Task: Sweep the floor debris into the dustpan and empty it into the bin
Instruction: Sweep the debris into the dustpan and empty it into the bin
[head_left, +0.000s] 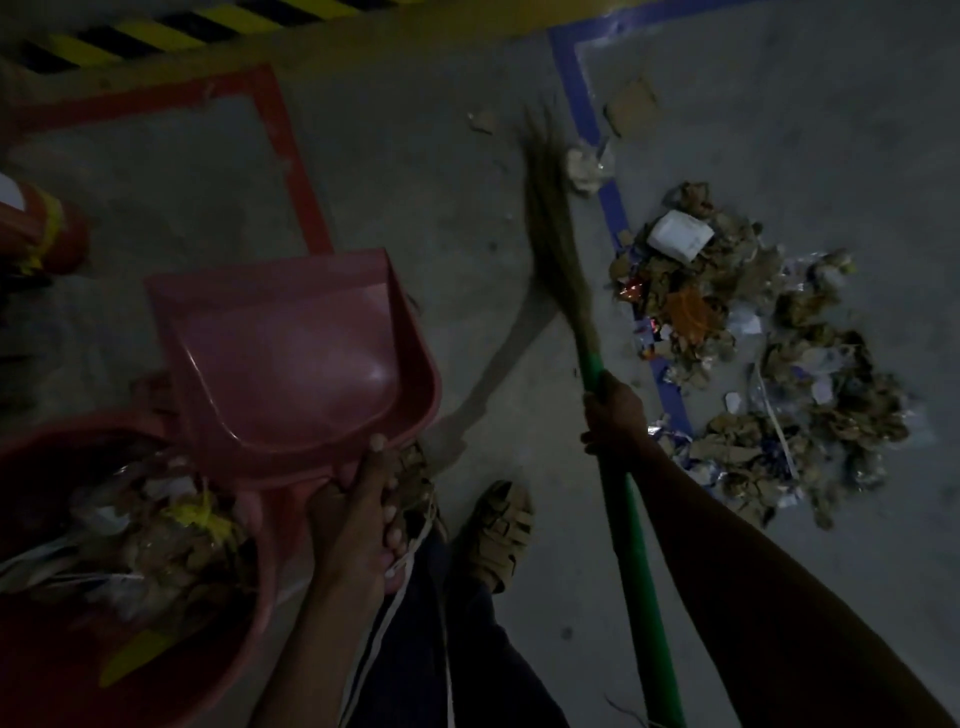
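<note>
Head view: our left hand (358, 514) holds the empty dustpan (291, 353) over the bin (228, 639) at lower left; our right hand (615, 415) grips the broom (558, 244), which runs up-frame; debris (753, 353) lies right of it, nearer that hand.

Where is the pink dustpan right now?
In the head view the pink dustpan is left of centre, held by the left hand just above the red bin, left of the broom.
</note>
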